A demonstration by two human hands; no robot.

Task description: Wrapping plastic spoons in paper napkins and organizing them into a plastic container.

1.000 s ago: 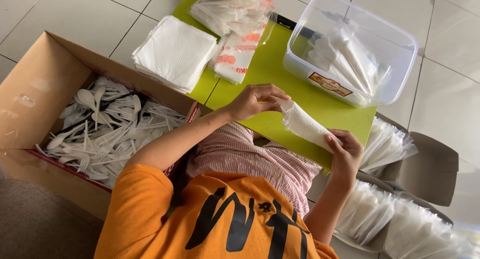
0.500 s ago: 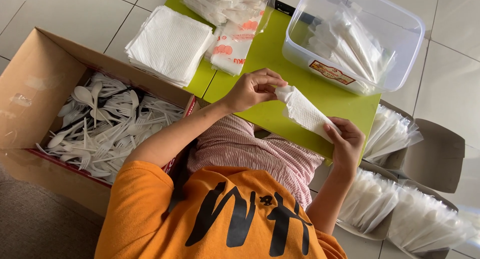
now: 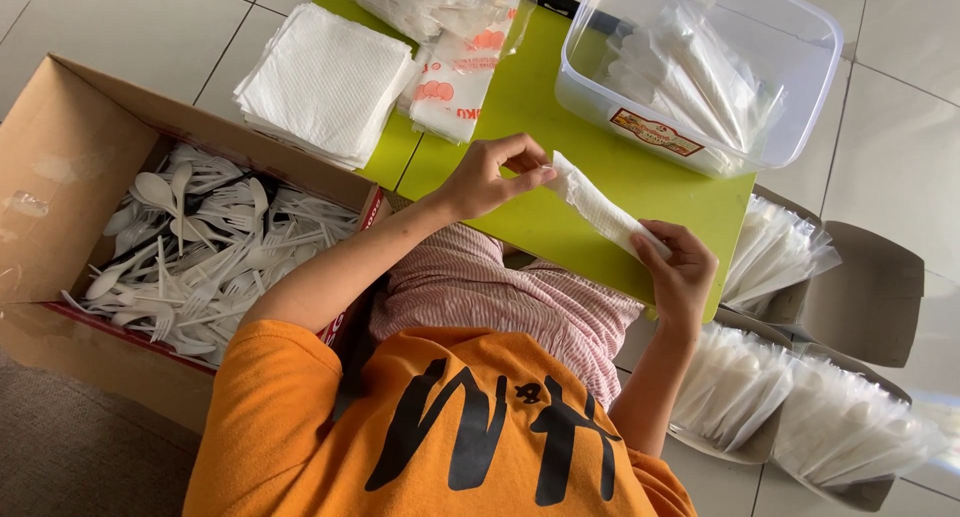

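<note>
The left hand [image 3: 495,177] pinches one end of a folded white napkin [image 3: 605,209] between thumb and fingertips, while the right hand [image 3: 680,272] holds the other end, fingers curled round it with the thumb on top, so the napkin is stretched slantwise just over the near edge of the green table [image 3: 520,107], held at both ends to keep the fold tight. Whether anything is wrapped inside cannot be told. Supplies lie within arm's reach: a stack of flat napkins [image 3: 325,82] at the table's far left corner, printed sleeves [image 3: 455,77] beside it, and a clear tub [image 3: 700,72] of wrapped packs at the far right. A cardboard box [image 3: 60,167] on the floor to the left holds loose white plastic spoons and forks [image 3: 200,242], open side up for easy picking. On the right, by the right elbow, open boxes [image 3: 870,297] hold rows of bagged packs [image 3: 790,407], stood on edge so more fit
</note>
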